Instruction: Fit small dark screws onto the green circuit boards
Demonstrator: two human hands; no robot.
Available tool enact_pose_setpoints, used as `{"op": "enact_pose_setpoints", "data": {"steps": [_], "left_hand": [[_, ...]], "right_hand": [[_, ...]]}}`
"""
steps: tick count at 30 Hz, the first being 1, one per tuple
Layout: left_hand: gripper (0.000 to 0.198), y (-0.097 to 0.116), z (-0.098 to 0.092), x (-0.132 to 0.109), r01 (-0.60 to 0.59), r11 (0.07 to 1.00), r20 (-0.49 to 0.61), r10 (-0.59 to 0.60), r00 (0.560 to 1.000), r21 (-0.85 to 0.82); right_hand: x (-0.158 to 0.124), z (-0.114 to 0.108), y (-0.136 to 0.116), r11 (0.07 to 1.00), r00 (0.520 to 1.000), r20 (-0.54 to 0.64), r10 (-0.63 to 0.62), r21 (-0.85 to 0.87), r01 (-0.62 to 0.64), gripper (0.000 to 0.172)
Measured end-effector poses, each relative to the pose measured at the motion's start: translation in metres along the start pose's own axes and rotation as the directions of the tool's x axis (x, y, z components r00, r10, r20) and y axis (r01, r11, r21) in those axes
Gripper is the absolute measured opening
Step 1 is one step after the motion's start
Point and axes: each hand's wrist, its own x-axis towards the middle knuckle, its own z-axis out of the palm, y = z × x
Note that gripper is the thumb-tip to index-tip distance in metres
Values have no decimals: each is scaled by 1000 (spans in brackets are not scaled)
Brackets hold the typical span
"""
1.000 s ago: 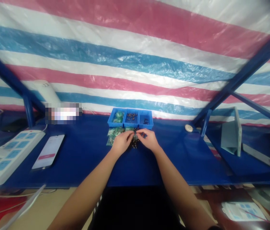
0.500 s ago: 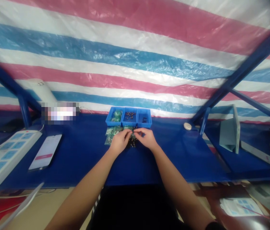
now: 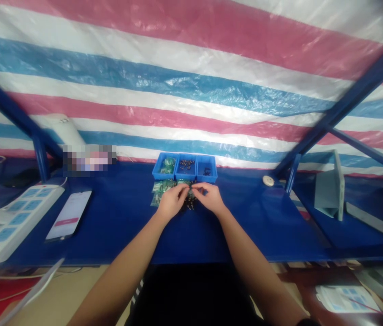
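Note:
My left hand (image 3: 171, 200) and my right hand (image 3: 210, 196) meet close together over the table, fingertips pinched. Whatever is between the fingers is too small to make out. Below them lies a pile of small dark parts with shiny ends (image 3: 190, 205). Left of the pile, partly behind my left hand, are small clear bags with green contents (image 3: 159, 185). Just beyond my hands stands a blue three-compartment tray (image 3: 185, 178). Its left compartment has green bagged pieces (image 3: 168, 165), the middle one small brassy dark parts (image 3: 187, 164), the right one a few black pieces (image 3: 207, 171).
On the blue table (image 3: 120, 226), a phone (image 3: 69, 215) and a white power strip (image 3: 25, 217) lie to the left. A round pale object (image 3: 268, 181) sits at right, near a blue frame post (image 3: 292, 174). Past it stands a tablet-like case (image 3: 330, 190). Striped sheeting hangs behind.
The whole view has shifted slightly to the right in the picture. My hands stay pinched together above the pile, with barely any movement of the fingers.

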Motion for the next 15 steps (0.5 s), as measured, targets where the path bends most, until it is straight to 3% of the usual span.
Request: {"op": "enact_pose_setpoints", "data": {"steps": [15], "left_hand": [[27,-2,2,0,9,1000,8,-9,1000,0]], "right_hand": [[0,0,2,1000,1000,-16,4,-17,-4,22]]}}
